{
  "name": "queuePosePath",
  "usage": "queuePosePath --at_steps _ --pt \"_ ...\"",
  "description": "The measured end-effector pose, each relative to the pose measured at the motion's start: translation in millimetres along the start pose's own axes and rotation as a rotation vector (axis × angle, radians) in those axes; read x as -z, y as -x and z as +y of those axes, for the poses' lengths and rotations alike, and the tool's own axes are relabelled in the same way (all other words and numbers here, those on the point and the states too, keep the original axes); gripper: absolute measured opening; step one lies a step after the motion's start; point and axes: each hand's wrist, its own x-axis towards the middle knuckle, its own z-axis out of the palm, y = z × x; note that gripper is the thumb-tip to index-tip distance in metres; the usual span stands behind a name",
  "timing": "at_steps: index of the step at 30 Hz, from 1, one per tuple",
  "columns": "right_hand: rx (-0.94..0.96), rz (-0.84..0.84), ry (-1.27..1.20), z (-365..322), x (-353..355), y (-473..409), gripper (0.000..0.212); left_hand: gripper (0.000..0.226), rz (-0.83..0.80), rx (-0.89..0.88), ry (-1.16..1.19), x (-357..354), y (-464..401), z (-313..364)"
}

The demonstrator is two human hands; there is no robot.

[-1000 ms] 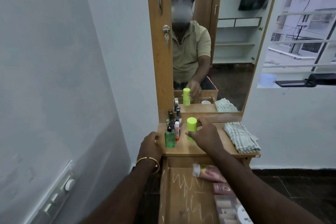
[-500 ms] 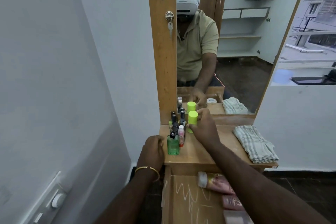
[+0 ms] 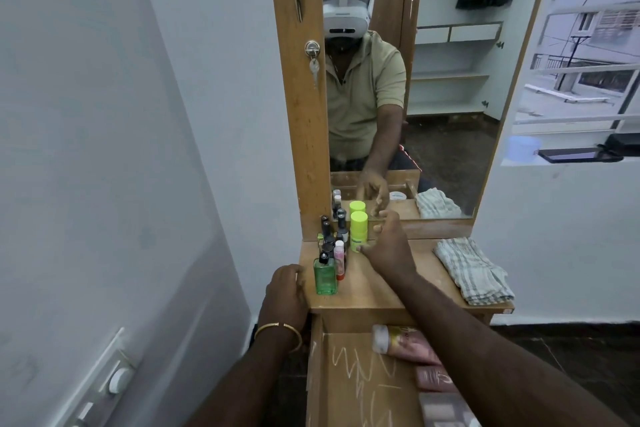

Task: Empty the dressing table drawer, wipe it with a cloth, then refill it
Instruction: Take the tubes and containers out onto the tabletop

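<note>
— Head view first. Counted yet?

— Two hands. Left hand point(image 3: 285, 291) resting on the front left corner of the dressing table top point(image 3: 377, 291), fingers curled over the edge, gold bangle point(image 3: 278, 331) on the wrist. Right hand point(image 3: 388, 246) reaching over the top, fingers relaxed and spread, thumb tip touching or just beside the base of the lime-green bottle point(image 3: 358, 230) — gripping nothing.

— And bottles?

— One lime-green bottle upright near the mirror point(image 3: 433, 97). One green glass bottle point(image 3: 325, 276) with a black cap at the front left. One small pink bottle point(image 3: 340, 258) with a white cap just beside it. Behind those, a cluster of small dark-capped bottles point(image 3: 329, 236) — at least five, overlapping, exact count unclear.

— Cloth?

— One checked cloth point(image 3: 471, 274), folded, lying on the right end of the top, apart from the bottles.

— Drawer?

— One drawer point(image 3: 360, 385), pulled open below the top. Three or four tubes and boxes point(image 3: 412, 347) lying along its right side, partly hidden by the right forearm. Left part of the floor bare, marked with white chalk zigzags.

— Any writing?

— Labels too small and blurred to read. Chalk scribble forming no letters.

— Elsewhere?

— One key point(image 3: 314, 68) hanging from the lock on the wooden frame. One switch plate point(image 3: 104, 388) on the left wall.
</note>
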Motion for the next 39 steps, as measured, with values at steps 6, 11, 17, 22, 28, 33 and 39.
queuePosePath --at_steps 6,11,17,22,28,33,39 --pt "0.028 -0.039 0.031 -5 34 31 0.079 0.032 0.048 -0.004 -0.023 15 22 24" --pt "0.02 -0.096 0.062 0 56 64 0.074 0.031 0.108 -0.107 -0.095 21 55 50" --pt "0.098 -0.271 0.245 18 80 98 0.04 0.036 0.042 -0.139 -0.164 5 98 77" --pt "0.102 -0.46 0.646 49 98 120 0.026 0.033 -0.065 -0.243 -0.183 -15 125 85" --pt "0.148 -0.621 0.957 93 111 138 0.04 0.024 -0.177 -0.297 -0.201 -30 130 89" --pt "0.136 -0.666 0.997 108 109 136 0.042 0.019 -0.273 -0.289 -0.2 -43 131 90" --pt "0.077 -0.643 0.949 112 104 128 0.028 0.02 -0.35 -0.263 -0.121 -55 136 93"
